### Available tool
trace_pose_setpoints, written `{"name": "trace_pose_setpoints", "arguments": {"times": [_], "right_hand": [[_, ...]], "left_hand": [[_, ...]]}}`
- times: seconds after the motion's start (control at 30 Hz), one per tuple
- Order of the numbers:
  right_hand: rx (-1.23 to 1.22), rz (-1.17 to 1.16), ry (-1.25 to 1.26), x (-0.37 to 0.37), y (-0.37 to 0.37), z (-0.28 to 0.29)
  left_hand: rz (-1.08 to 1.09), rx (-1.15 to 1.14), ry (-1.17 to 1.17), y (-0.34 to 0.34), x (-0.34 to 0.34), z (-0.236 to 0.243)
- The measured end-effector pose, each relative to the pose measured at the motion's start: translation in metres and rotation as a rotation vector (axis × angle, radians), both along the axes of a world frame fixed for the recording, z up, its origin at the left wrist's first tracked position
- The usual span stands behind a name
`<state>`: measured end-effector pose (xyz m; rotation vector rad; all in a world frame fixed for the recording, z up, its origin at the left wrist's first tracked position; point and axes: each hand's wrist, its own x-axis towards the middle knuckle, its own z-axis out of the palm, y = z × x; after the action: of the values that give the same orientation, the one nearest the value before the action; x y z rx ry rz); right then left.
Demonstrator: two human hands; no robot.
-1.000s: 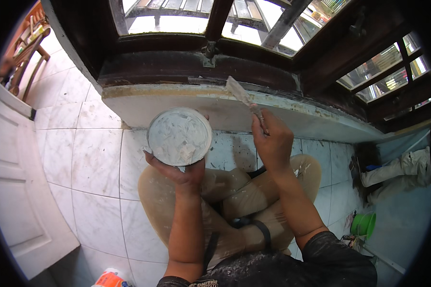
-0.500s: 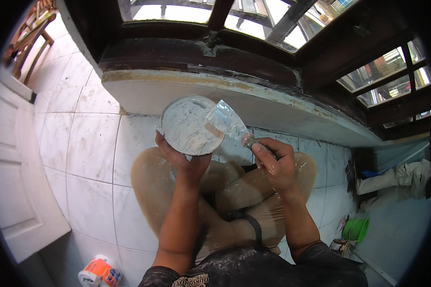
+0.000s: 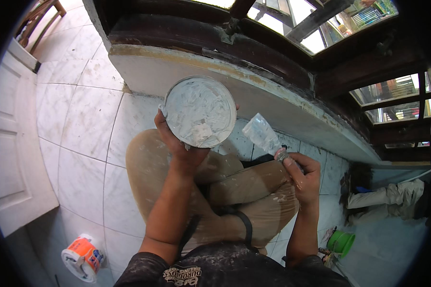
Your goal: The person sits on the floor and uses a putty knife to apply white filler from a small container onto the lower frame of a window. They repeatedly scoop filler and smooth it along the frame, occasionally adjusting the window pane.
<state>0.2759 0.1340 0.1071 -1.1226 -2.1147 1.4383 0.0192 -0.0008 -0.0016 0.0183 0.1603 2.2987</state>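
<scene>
My left hand is wrapped under and around the rim of a round lid-like pan, whose inside is smeared with white putty. A small lump of putty sits at the near part of the pan. In my right hand is a putty knife, gripped by its handle, with the blade angled up and to the left. White residue coats the blade. The knife is apart from the pan, to its right. Both are held above my crossed legs.
A low wall ledge with dark window frames runs across the front. At left are a white panelled door and a white-and-orange tub. A green bucket and a draped pale cloth lie right. White tiles cover the floor.
The putty knife has come off the pan's right edge and moved right and down with my right hand. The pan has risen slightly up and right. The whole view has shifted.
</scene>
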Motion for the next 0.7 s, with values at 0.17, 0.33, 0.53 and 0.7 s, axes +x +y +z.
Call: {"name": "trace_pose_setpoints", "arguments": {"times": [0.17, 0.33, 0.53, 0.7], "right_hand": [[0.624, 0.197, -0.106, -0.056, -0.011, 0.029], [0.492, 0.289, -0.281, -0.07, -0.014, 0.036], [0.127, 0.216, -0.231, -0.067, -0.012, 0.016], [-0.355, 0.043, -0.112, -0.061, -0.029, -0.008]], "left_hand": [[0.051, -0.168, 0.099, -0.013, -0.005, -0.025], [0.802, -0.66, 1.035, -0.009, 0.003, -0.073], [1.26, -0.7, 1.218, 0.014, 0.005, -0.07], [1.289, -0.742, 1.359, 0.008, -0.014, -0.108]]}}
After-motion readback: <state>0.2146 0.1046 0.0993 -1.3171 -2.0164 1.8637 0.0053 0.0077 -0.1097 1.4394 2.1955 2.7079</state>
